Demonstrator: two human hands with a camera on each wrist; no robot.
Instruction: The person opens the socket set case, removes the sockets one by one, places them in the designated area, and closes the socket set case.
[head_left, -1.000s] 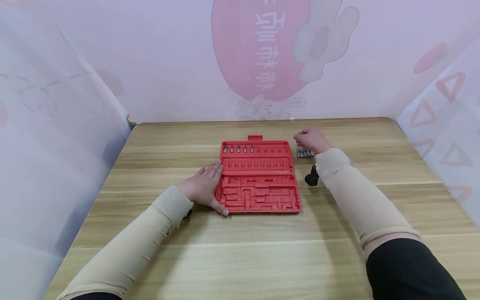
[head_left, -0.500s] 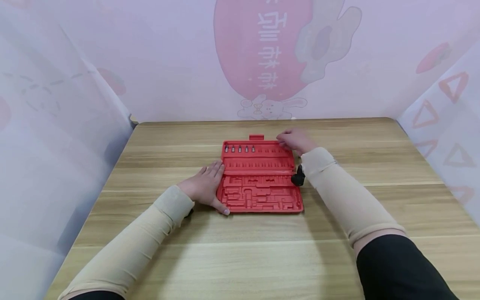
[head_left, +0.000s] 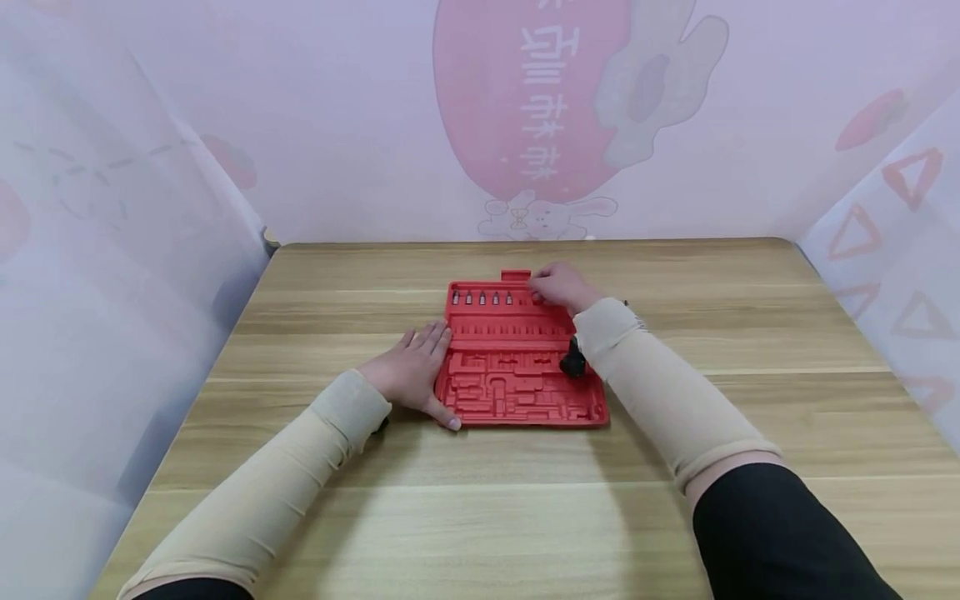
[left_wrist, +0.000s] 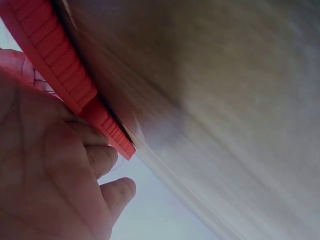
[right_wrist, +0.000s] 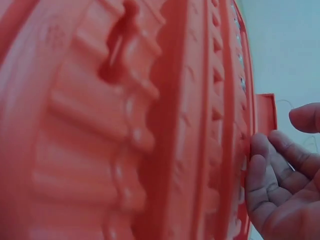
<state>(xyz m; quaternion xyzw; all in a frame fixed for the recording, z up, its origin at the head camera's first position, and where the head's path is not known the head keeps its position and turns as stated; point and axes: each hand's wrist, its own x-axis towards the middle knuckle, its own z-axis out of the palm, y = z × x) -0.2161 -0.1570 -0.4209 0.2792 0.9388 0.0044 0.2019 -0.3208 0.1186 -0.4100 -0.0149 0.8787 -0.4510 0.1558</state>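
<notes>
A red moulded tool case (head_left: 525,392) lies unfolded on the wooden table. Several small metal bits (head_left: 482,298) stand in a row in its far half, at the left. My left hand (head_left: 408,371) rests along the case's left edge, fingers spread and thumb at the near corner. In the left wrist view its fingers (left_wrist: 102,157) touch the red side wall. My right hand (head_left: 566,287) is over the far right part of the case, fingertips by the slots right of the bits. In the right wrist view, the thumb and fingers (right_wrist: 257,172) are apart; anything held is not visible.
A red latch tab (head_left: 516,275) sticks out from the case's far edge. A dark speck (head_left: 626,302) shows beside the right sleeve (head_left: 611,325), which covers that part of the table. The wooden table (head_left: 480,508) extends around the case, with printed cloth behind.
My right hand has moved left, from above the loose bits beside the case to over its far row. My left hand has stayed at the case's edge.
</notes>
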